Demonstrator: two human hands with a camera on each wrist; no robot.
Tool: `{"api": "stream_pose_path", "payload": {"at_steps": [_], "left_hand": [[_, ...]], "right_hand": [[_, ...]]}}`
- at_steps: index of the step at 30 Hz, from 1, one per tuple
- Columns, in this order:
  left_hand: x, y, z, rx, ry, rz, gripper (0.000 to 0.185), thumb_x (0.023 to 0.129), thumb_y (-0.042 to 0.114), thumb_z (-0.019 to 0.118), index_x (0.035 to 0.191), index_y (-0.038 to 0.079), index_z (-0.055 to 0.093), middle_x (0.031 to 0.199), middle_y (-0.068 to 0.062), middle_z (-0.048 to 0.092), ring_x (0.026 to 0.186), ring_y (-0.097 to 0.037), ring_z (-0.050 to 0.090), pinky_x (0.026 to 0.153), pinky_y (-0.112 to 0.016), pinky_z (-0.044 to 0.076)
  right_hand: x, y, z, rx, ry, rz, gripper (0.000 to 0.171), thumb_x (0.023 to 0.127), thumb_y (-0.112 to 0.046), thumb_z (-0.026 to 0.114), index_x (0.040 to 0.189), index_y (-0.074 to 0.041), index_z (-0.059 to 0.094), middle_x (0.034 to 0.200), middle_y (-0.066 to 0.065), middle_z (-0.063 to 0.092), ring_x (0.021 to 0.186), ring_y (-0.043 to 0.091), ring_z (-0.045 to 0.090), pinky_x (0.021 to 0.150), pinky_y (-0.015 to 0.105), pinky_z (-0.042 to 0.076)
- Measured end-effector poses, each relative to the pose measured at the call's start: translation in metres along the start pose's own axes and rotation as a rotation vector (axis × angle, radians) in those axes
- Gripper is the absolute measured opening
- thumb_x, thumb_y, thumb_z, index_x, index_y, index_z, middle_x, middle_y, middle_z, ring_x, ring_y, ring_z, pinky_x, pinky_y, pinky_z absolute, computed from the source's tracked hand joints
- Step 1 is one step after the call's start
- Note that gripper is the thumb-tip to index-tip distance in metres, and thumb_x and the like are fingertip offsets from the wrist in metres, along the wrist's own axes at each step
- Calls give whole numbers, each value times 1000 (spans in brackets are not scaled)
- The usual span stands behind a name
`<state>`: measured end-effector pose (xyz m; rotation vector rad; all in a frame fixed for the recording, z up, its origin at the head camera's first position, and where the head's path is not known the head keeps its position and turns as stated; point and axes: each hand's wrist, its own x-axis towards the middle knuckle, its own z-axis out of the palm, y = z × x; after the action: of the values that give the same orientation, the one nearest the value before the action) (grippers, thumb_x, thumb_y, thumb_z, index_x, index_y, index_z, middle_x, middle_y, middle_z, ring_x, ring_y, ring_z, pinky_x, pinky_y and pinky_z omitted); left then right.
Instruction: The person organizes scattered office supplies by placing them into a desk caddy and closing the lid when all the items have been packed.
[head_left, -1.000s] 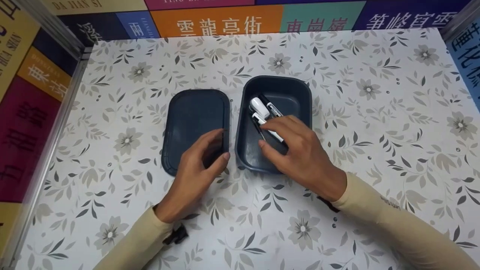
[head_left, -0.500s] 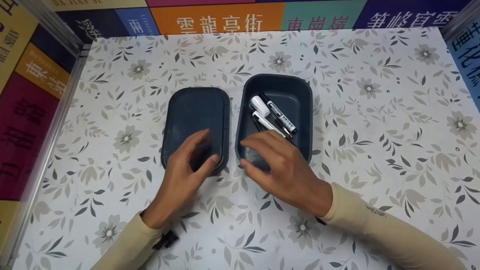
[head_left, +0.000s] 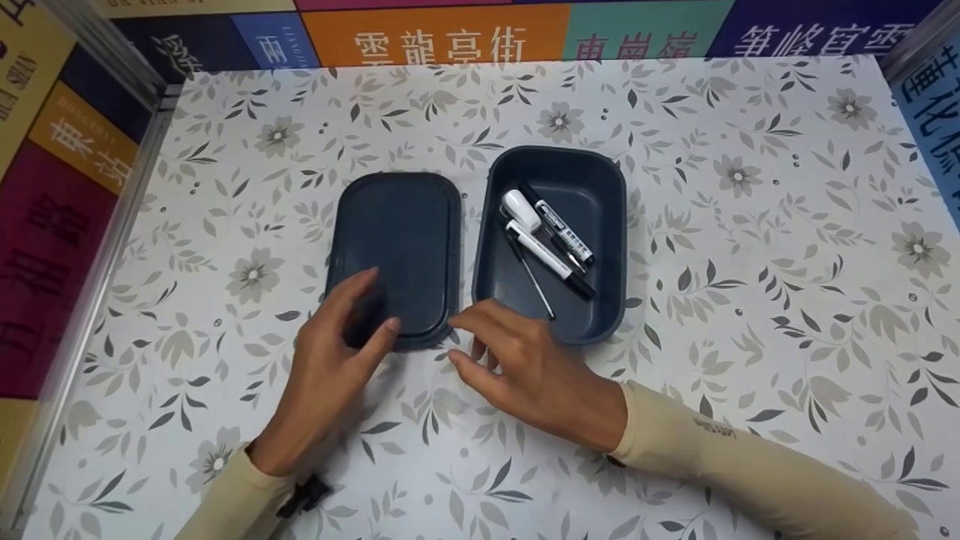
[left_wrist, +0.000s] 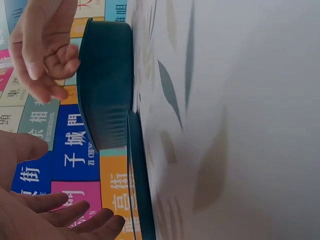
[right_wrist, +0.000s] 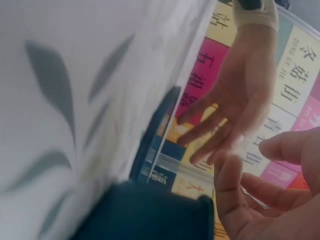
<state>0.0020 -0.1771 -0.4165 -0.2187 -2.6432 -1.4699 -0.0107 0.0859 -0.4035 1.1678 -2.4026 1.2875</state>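
Observation:
A dark blue box (head_left: 616, 300) stands right of its matching lid (head_left: 397, 251) in the head view. Inside it lie a labelled black-and-white marker (head_left: 566, 234), a white marker with a black end (head_left: 541, 251), a thin black pen (head_left: 534, 283), a white rounded object (head_left: 520, 210) and a slim metal-tipped pen (head_left: 576, 262). My left hand (head_left: 330, 360) hovers over the lid's near left corner, fingers relaxed and apart. Loosely bent fingers and an empty palm show on my right hand (head_left: 517, 367), which hangs in front of the gap between lid and box.
A white tablecloth (head_left: 750, 262) with grey flowers and leaves covers the table. Colourful panels (head_left: 435, 37) with large characters stand along its back and sides.
My right hand has come out of the box, toward me and left, uncovering the pens. My left hand has drawn back left and nearer. Box and lid stay where they were.

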Motion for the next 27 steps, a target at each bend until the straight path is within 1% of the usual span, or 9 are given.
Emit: {"api": "stream_pose_path", "payload": {"at_steps": [5,9,12,14,18,21,24,25,27], "left_hand": [[-3,-4,-6,4,13,-6,63,103,9,78,161,2,54,163,-11,55,149,-25,54,120,-46,49],[-6,-7,-11,24,29,-16,62,102,5,78,160,2,56,162,-11,57,146,-25,57,114,-48,53],[-7,-9,-15,61,49,-17,61,100,2,78,158,2,58,158,-11,60,142,-27,60,108,-45,55],[-8,-11,-17,75,62,-15,60,99,0,78,156,2,60,156,-12,62,139,-29,63,105,-44,55],[-7,-13,-20,76,71,-13,59,98,-3,77,154,-2,60,155,-16,62,138,-33,63,108,-47,56],[-6,-14,-23,72,61,-44,58,100,-2,76,155,-3,58,157,-17,60,143,-32,59,113,-51,54],[-5,-13,-25,92,43,-86,56,102,1,74,156,-3,57,159,-18,57,146,-33,56,116,-54,52],[-5,-13,-26,100,36,-95,56,103,1,74,156,-3,57,159,-19,57,147,-33,55,116,-54,51],[-4,-14,-28,120,19,-110,56,103,3,74,156,-3,56,159,-20,57,148,-34,54,116,-54,51]], "right_hand": [[-4,1,14,-13,-66,36,30,103,-7,75,130,3,70,121,12,74,79,17,70,72,22,60],[-4,0,20,-49,-119,67,36,104,-9,72,136,6,66,130,19,72,83,17,71,86,29,64],[-4,-1,22,-68,-142,90,45,104,-10,72,142,11,62,139,26,68,103,26,76,102,36,63],[-4,-1,23,-81,-154,108,52,103,-11,73,146,15,57,147,33,62,108,30,77,108,40,60],[-4,-2,24,-69,-197,185,67,105,-13,72,155,21,44,160,45,42,91,30,78,114,47,55],[-2,-3,23,-6,-258,290,77,106,-17,71,161,21,34,167,46,25,73,23,71,120,47,49],[-1,-5,23,51,-316,385,84,108,-23,71,165,18,26,172,43,13,120,36,71,128,49,38],[-1,-6,23,65,-335,414,86,108,-25,71,167,16,23,172,42,9,124,38,69,130,49,36],[-1,-6,24,85,-352,449,89,108,-26,71,168,15,20,173,41,4,146,43,52,131,50,32]]}}
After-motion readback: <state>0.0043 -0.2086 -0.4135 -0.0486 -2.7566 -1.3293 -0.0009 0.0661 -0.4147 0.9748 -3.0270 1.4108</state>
